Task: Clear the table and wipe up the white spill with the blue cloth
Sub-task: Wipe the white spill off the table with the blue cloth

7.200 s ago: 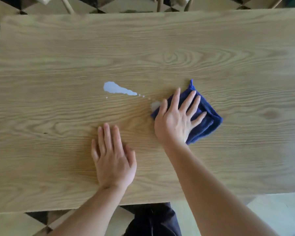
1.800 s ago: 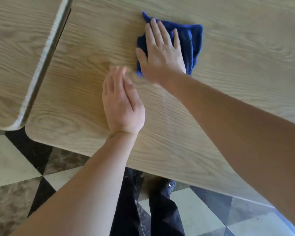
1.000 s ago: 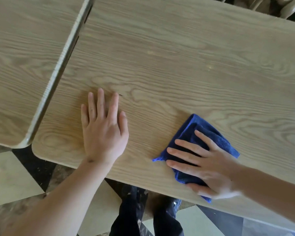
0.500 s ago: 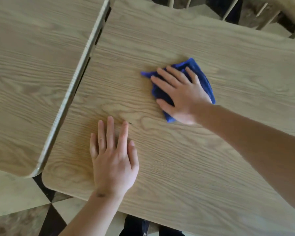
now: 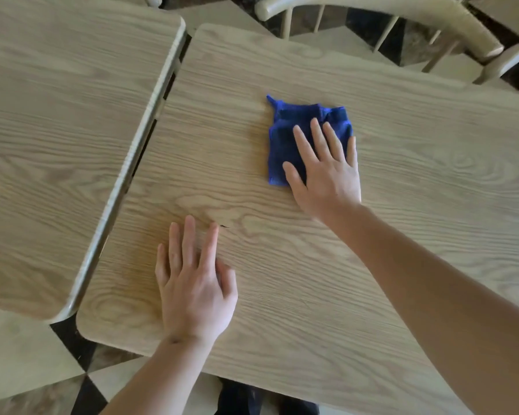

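Observation:
A folded blue cloth (image 5: 285, 136) lies flat on the light wood table (image 5: 282, 310), a little past its middle. My right hand (image 5: 327, 172) presses down on the cloth with fingers spread, covering its near right part. My left hand (image 5: 192, 283) rests flat on the bare tabletop nearer to me, fingers apart, holding nothing. No white spill shows on the wood.
A second wood table (image 5: 57, 145) stands to the left, split from mine by a narrow gap. Pale wooden chairs (image 5: 387, 13) stand beyond the far edge. Checkered floor tiles (image 5: 27, 369) and my dark trousers (image 5: 252, 399) show below the near edge.
My right hand has slid the cloth to the right and turned so the fingers point away from me. The white spill seen at first is gone. My left hand stays planted.

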`<control>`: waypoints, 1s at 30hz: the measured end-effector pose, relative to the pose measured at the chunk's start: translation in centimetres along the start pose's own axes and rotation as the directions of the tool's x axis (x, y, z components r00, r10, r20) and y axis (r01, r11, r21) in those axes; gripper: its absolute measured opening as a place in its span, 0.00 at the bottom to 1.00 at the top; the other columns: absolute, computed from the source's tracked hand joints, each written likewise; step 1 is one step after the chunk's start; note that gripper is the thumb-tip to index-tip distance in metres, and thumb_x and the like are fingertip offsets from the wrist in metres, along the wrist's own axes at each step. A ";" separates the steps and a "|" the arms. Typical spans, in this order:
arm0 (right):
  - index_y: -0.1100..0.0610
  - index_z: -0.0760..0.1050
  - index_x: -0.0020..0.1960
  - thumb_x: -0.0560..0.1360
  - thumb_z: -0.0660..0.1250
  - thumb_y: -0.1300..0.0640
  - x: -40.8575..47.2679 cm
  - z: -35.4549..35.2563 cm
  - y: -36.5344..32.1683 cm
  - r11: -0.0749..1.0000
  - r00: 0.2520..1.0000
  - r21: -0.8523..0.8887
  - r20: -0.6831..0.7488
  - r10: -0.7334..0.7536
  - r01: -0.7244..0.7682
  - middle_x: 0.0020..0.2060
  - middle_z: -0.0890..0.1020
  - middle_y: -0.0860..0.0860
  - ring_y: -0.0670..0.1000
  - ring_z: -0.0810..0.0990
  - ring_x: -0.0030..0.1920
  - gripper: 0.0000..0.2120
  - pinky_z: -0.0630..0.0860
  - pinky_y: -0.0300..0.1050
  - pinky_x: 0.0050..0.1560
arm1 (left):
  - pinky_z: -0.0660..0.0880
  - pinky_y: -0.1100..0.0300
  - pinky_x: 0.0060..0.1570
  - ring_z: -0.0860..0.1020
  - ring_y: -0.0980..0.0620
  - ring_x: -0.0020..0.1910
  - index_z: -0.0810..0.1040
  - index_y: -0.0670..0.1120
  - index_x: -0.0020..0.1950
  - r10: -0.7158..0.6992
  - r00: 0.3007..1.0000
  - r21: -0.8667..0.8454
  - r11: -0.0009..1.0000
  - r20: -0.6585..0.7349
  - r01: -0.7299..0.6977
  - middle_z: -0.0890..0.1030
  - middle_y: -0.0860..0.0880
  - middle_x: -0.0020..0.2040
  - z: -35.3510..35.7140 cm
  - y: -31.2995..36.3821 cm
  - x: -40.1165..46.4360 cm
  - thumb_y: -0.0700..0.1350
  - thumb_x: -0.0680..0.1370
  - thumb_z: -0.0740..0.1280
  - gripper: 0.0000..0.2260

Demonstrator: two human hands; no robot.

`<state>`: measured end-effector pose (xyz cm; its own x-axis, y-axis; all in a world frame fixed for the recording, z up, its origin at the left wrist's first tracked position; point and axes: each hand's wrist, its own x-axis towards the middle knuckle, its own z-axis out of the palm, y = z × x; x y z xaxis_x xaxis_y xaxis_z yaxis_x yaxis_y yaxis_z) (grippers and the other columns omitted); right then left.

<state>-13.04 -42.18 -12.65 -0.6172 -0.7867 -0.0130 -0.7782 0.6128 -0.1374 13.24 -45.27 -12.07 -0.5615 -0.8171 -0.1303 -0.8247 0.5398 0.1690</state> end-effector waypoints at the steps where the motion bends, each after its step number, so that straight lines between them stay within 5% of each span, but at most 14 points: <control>1: 0.46 0.50 0.80 0.79 0.46 0.36 -0.6 0.0 0.5 0.999 0.999 -0.036 0.032 0.007 -0.006 0.80 0.51 0.51 0.53 0.48 0.80 0.32 0.44 0.63 0.78 | 0.52 0.42 0.78 0.52 0.44 0.81 0.61 0.53 0.78 -0.001 1.000 0.001 1.000 -0.001 0.001 0.57 0.45 0.81 0.0 0.0 0.0 0.52 0.76 0.53 0.29; 7: 0.49 0.57 0.78 0.81 0.45 0.39 3.6 -0.6 -1.3 0.999 0.998 -0.007 0.031 0.046 -0.046 0.79 0.55 0.53 0.59 0.49 0.79 0.29 0.43 0.64 0.77 | 0.53 0.41 0.78 0.53 0.43 0.81 0.62 0.51 0.78 0.002 0.999 0.008 1.000 -0.043 -0.001 0.58 0.44 0.81 0.3 0.2 -0.4 0.51 0.76 0.53 0.29; 18: 0.47 0.53 0.79 0.80 0.45 0.40 4.2 1.0 -1.7 0.993 0.995 0.078 0.041 0.087 -0.090 0.80 0.54 0.49 0.52 0.48 0.80 0.29 0.44 0.60 0.78 | 0.53 0.40 0.77 0.54 0.41 0.81 0.62 0.51 0.78 0.026 0.998 -0.009 1.000 -0.052 -0.026 0.59 0.43 0.81 0.7 -0.1 -0.4 0.51 0.76 0.52 0.29; 30: 0.46 0.51 0.80 0.81 0.47 0.40 -16.1 -1.3 5.5 0.958 0.952 0.025 0.121 0.280 -0.285 0.80 0.52 0.47 0.50 0.47 0.80 0.29 0.48 0.58 0.78 | 0.51 0.37 0.77 0.50 0.38 0.81 0.58 0.49 0.80 0.119 0.992 -0.021 0.993 0.046 -0.118 0.54 0.40 0.81 0.3 -0.3 -1.7 0.51 0.78 0.55 0.29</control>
<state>-7.59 -26.05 -11.93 -0.7918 -0.5865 -0.1705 -0.5669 0.8096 -0.1524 14.43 -43.95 -12.14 -0.6578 -0.7371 -0.1545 -0.7513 0.6278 0.2036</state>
